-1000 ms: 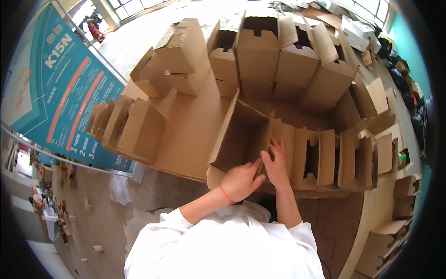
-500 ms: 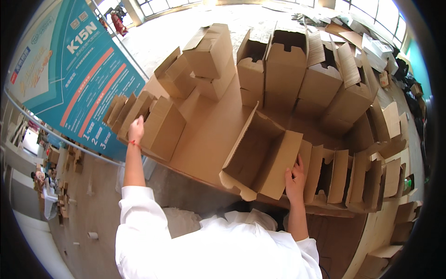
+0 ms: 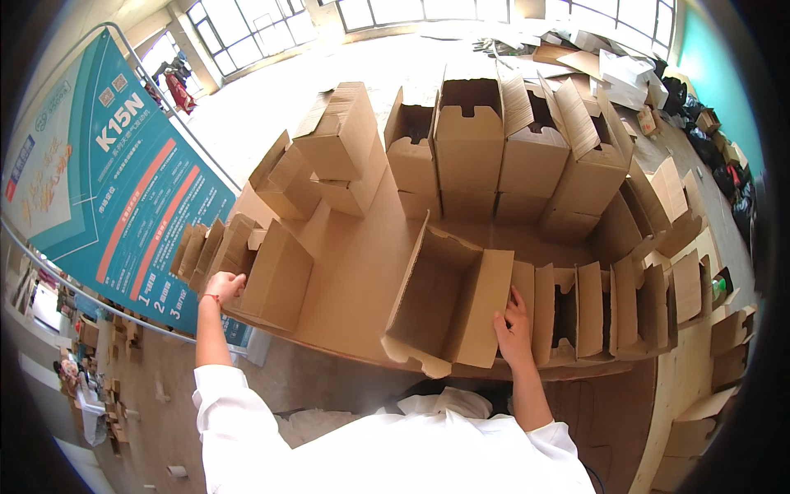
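An open-topped brown cardboard box (image 3: 436, 300) lies tilted at the table's front edge, its hollow inside facing up. My right hand (image 3: 514, 333) rests against its right side, fingers stretched out and thumb apart. At the left end of the table stands another cardboard box (image 3: 282, 276) with a small flap up at its top. Beside it, my left hand (image 3: 226, 286) is closed, fingers curled, at the front of a row of upright boxes (image 3: 197, 251). Whether the curled fingers grip a box edge cannot be made out.
Several tall open boxes (image 3: 469, 140) line the far side of the brown table (image 3: 350, 272). Stacked boxes (image 3: 337, 136) stand at the far left. More open boxes (image 3: 576, 309) fill the right front. A teal banner (image 3: 123, 189) in a metal frame borders the left.
The view has tilted up, showing more windows. My left hand has come off the top opening of the left boxes to their front, fingers curled. My right hand stays beside the tilted box.
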Demonstrator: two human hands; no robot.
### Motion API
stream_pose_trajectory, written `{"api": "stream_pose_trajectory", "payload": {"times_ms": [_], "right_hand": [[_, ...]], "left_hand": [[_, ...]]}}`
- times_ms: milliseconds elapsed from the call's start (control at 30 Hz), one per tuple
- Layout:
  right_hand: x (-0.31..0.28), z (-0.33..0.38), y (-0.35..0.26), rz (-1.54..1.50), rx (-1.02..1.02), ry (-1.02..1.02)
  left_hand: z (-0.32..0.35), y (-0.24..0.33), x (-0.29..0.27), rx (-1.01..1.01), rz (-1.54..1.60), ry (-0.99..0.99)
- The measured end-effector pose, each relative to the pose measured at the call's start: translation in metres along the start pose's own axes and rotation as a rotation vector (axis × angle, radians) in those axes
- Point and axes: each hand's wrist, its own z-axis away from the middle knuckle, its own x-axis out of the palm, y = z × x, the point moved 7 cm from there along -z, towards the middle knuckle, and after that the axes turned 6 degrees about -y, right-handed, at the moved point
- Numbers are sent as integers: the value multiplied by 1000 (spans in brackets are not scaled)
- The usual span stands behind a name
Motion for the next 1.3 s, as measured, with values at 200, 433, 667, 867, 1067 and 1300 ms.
{"api": "stream_pose_trajectory", "payload": {"times_ms": [200,433,667,867,1067,1300], "right_hand": [[-1,1,1,-21,8,20],[1,1,2,-38,20,-11],[-3,1,-1,-30,15,14],[-2,4,3,-19,19,16],[-1,3,5,-38,25,4],[1,1,9,-47,-14,11]], "left_hand": [[43,16,44,-258,403,-652],[13,40,58,474,83,32],[-77,-130,146,-251,472,-234],[-89,-186,172,-488,646,-38],[-68,-177,158,-493,654,56],[-64,-116,122,-337,438,166]]}}
